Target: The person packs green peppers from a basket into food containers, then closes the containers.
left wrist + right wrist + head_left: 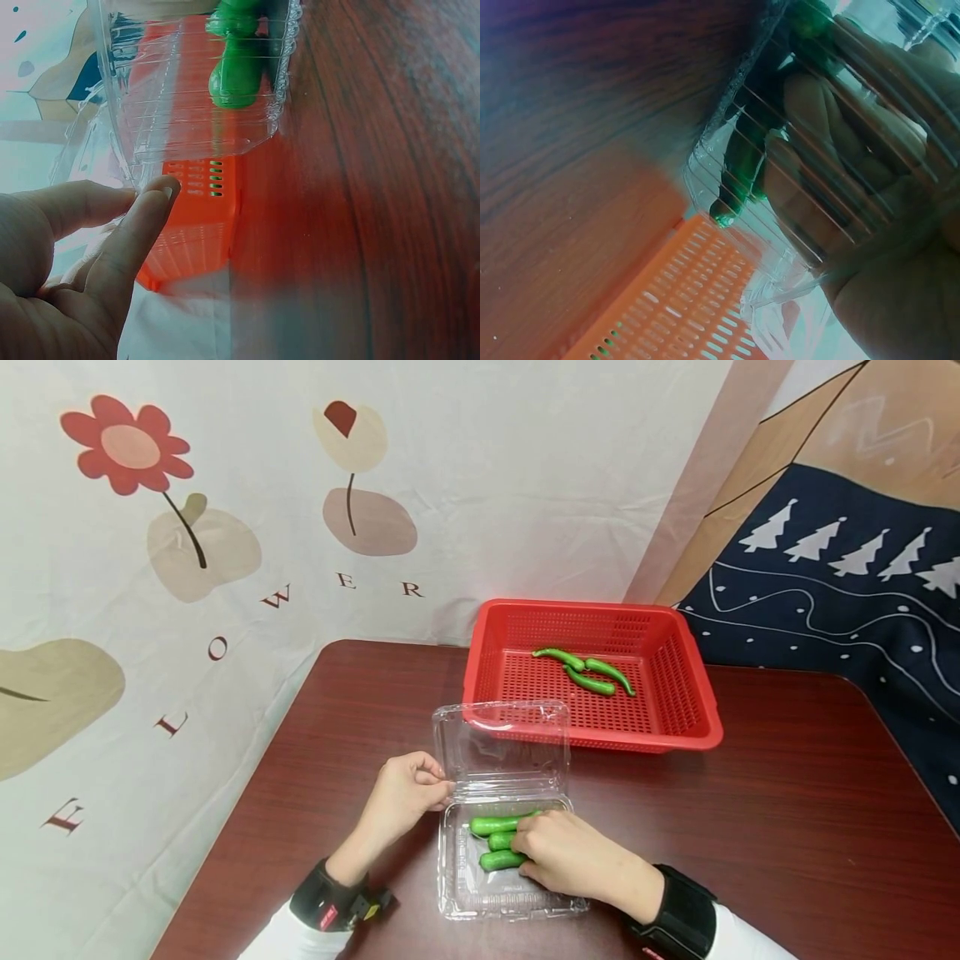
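A clear plastic clamshell box (465, 902) lies on the table with its lid (498, 752) raised on the far side. Several green chili peppers (498, 861) lie crosswise inside the box. My left hand (408, 789) pinches the box's left edge near the hinge between thumb and forefinger, as the left wrist view shows close up. Reaching into the box from the right, my right hand (566, 856) has its fingers curled at the right ends of the peppers and grips one. Through the ribbed wall, the right wrist view shows those fingers beside a green pepper (739, 165).
Behind the box stands a red plastic basket (682, 727) with 3 green peppers (588, 681) in it. The raised lid overlaps the basket's front left corner in the head view. A printed cloth (525, 485) hangs behind the dark wooden table (787, 793).
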The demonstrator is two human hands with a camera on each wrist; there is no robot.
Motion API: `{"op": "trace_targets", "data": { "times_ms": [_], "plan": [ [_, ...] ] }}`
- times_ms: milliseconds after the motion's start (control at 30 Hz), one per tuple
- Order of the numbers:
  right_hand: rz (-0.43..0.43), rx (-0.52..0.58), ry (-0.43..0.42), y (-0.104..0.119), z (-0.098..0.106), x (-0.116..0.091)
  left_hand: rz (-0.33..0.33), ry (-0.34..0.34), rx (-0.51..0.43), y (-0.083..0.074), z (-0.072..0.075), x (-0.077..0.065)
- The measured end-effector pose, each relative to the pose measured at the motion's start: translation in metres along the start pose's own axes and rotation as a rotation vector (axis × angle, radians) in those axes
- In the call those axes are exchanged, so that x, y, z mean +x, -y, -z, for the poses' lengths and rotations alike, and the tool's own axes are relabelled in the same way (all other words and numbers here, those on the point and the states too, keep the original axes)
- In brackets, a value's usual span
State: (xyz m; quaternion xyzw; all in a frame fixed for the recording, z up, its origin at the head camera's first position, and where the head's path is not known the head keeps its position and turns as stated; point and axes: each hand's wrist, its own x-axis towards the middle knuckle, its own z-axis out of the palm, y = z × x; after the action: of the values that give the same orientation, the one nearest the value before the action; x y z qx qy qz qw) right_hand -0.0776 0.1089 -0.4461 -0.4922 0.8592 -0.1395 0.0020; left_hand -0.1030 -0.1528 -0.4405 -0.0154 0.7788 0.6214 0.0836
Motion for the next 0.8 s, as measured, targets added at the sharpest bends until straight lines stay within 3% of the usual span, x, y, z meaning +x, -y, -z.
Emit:
{"op": "trace_targets", "data": {
  "times_ms": [500,800],
  "plan": [
    [0.002,-0.005,0.005,0.001,0.004,-0.001,-0.001,0.004,-0.009,0.001,-0.001,0.0],
    [0.0,-0.006,-0.044,-0.001,0.022,-0.001,-0.004,-0.004,-0.001,-0.002,0.0,-0.002]
  ]
}}
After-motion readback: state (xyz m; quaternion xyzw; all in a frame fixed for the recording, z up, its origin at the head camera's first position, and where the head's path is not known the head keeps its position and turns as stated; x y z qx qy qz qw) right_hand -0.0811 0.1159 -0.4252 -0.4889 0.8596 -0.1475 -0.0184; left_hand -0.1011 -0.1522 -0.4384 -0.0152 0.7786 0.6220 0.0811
